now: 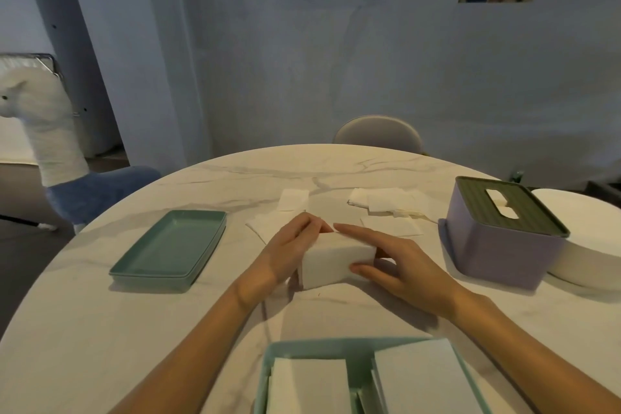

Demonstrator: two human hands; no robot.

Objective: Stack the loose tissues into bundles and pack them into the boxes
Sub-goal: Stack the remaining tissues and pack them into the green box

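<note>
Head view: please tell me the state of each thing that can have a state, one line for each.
Tissue bundle: stacked, held between both hands.
Left hand: grips the bundle's left end.
Right hand: grips its right end.
Purple tissue box: lid on.
Green box: open, tissue stacks inside.
Green lid: off, upturned.
Loose tissues: unstacked.

The round white marble-look bench is smooth with a soft sheen. The left teal rectangular plastic lid looks matt, as does the right lilac plastic box. The white paper tissue bundle appears soft and matt.
</note>
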